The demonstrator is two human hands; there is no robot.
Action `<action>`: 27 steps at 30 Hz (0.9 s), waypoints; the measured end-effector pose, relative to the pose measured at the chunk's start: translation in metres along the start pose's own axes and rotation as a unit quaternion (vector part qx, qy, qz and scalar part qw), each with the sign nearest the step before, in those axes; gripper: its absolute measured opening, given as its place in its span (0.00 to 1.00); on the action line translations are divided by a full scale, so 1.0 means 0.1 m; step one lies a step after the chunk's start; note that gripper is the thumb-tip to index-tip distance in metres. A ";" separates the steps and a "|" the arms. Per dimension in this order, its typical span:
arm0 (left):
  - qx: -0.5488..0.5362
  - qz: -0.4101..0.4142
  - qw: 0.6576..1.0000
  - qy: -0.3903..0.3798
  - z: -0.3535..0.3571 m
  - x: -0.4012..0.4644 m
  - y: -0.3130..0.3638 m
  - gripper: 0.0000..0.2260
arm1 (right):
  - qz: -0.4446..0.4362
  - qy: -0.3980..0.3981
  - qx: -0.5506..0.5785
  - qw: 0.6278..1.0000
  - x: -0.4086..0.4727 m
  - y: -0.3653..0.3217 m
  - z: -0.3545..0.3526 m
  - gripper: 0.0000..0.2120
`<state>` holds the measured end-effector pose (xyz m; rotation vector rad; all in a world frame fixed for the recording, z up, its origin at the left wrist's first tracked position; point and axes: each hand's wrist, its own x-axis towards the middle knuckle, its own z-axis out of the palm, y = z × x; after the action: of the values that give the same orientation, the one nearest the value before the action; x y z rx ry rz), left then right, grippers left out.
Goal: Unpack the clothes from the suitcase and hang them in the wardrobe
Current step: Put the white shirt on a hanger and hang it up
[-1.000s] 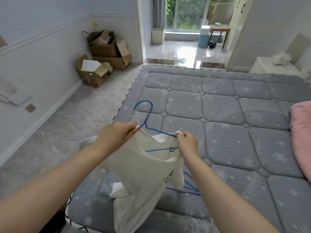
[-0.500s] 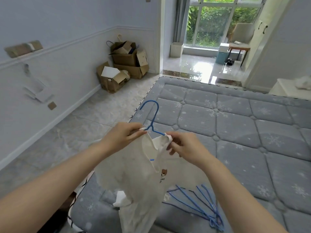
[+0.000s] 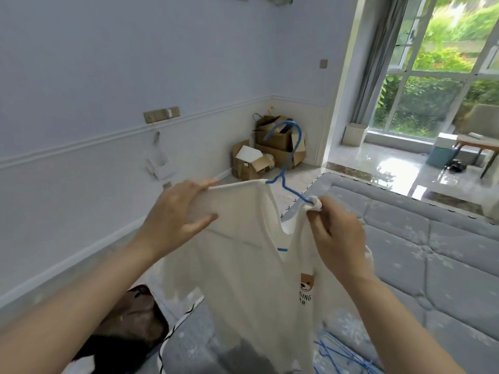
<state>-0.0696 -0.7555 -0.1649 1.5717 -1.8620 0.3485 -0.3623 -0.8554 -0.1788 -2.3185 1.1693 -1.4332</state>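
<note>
A cream T-shirt (image 3: pixel 243 268) with a small bear print hangs in front of me over the bed's near corner. A blue wire hanger (image 3: pixel 290 160) sits inside its neck, hook pointing up. My left hand (image 3: pixel 175 220) grips the shirt's left shoulder, thumb in front of the cloth. My right hand (image 3: pixel 332 233) pinches the right shoulder fabric bunched over the hanger's arm. Neither suitcase nor wardrobe is in sight.
A grey quilted mattress (image 3: pixel 418 252) fills the right. Several spare blue hangers (image 3: pixel 343 354) lie on it near my right forearm. Cardboard boxes (image 3: pixel 270 152) stand in the far corner by the wall. A dark object (image 3: pixel 129 319) lies on the floor left of the bed.
Both hands have lifted the shirt and hanger higher and spread the shoulders apart. My view has tilted up and turned left, showing more wall and window.
</note>
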 end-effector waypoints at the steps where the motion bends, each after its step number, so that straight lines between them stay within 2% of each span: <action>1: 0.025 -0.031 0.999 0.025 -0.14 -0.09 -0.14 0.26 | -0.007 0.004 0.014 1.000 0.07 -0.13 0.05 0.11; 5: -0.010 -0.148 0.982 0.117 -0.65 -0.44 -0.47 0.21 | -0.026 0.000 0.054 0.998 0.22 -0.53 0.31 0.13; 8: -0.024 -0.194 0.963 0.185 -1.13 -0.76 -0.66 0.11 | -0.057 -0.019 0.083 0.995 0.26 -0.90 0.56 0.12; 12: -0.054 -0.205 0.959 0.187 -1.75 -1.16 -0.81 0.07 | -0.106 -0.056 0.124 0.985 0.30 -1.22 0.77 0.10; 16: -0.098 -0.268 0.938 0.195 -2.20 -1.50 -0.94 0.10 | -0.141 -0.095 0.154 0.973 0.28 -1.48 0.98 0.12; 18: -0.064 -0.291 0.942 0.153 -2.31 -1.62 -0.97 0.12 | -0.149 -0.124 0.192 0.962 0.20 -1.70 1.14 0.13; 20: -0.054 -0.312 0.943 0.108 -2.37 -1.71 -0.92 0.16 | -0.143 -0.158 0.221 0.952 0.11 -1.91 1.31 0.16; 23: -0.119 -0.318 0.935 0.105 -2.50 -1.78 -0.73 0.27 | -0.133 -0.195 0.273 0.933 0.03 -2.18 1.51 0.18; 25: -0.008 -0.312 0.949 0.054 -2.59 -1.85 -0.61 0.28 | -0.135 -0.222 0.302 0.917 -0.01 -2.35 1.63 0.18; 27: 0.199 -0.285 0.938 0.004 -2.63 -1.93 -0.54 0.18 | -0.138 -0.272 0.328 0.894 0.00 -2.50 1.73 0.15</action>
<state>0.0750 -0.4644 -0.1036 2.2890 -1.2881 0.4774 -0.0889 -0.7281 -0.1408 -2.1834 0.1590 -0.9207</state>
